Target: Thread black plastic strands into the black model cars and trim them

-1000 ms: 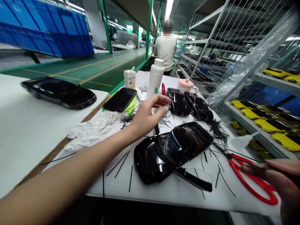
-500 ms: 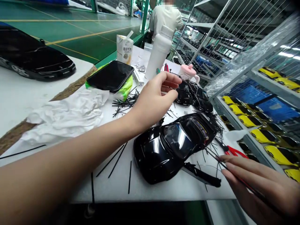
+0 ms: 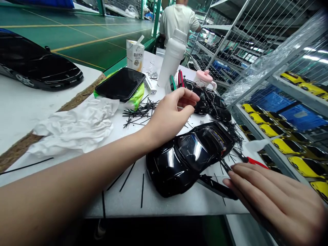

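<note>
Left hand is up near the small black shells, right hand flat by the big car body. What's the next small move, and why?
Probably close the left hand on a small shell: its fingertips are curled just short of it, holding nothing I can see. The right hand lies flat beside the car body, near the scissors.

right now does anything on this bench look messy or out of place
Yes: thin black strips lie scattered loose across the white table, around the black toy car body, and a crumpled white cloth sits bunched on the left.

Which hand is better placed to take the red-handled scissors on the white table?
Right, probably. The right hand lies flat beside the red-handled scissors; the left hand reaches farther away.
</note>
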Available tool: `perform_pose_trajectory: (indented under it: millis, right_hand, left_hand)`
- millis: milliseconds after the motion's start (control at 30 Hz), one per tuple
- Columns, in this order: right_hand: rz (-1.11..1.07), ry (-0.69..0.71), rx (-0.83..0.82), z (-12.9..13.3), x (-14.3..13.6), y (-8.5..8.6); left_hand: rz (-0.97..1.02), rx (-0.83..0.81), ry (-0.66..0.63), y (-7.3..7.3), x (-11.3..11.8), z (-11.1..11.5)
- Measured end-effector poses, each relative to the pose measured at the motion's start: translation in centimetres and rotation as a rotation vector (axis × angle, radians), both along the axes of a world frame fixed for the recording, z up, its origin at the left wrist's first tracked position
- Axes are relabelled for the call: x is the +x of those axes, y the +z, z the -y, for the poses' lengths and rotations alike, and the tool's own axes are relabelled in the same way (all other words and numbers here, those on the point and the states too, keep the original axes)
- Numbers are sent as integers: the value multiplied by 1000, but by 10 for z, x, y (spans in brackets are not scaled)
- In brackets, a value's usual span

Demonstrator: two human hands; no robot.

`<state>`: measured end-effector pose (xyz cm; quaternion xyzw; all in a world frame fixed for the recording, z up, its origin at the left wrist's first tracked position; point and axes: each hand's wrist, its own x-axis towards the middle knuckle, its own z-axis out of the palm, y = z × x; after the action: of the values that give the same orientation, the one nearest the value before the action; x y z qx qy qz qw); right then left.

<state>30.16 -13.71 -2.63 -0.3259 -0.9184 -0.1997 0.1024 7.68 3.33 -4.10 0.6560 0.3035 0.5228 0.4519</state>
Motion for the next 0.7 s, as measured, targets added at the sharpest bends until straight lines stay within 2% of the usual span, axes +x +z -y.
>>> perform_pose_trajectory:
  millis: [467, 700]
  right_hand:
    - [129, -6, 50, -4, -19, 9]
    - [58, -11, 88, -9, -18, 7]
  left_hand:
    - [-8, -2, -34, -3, 1, 2]
    - [0, -8, -37, -3, 2, 3]
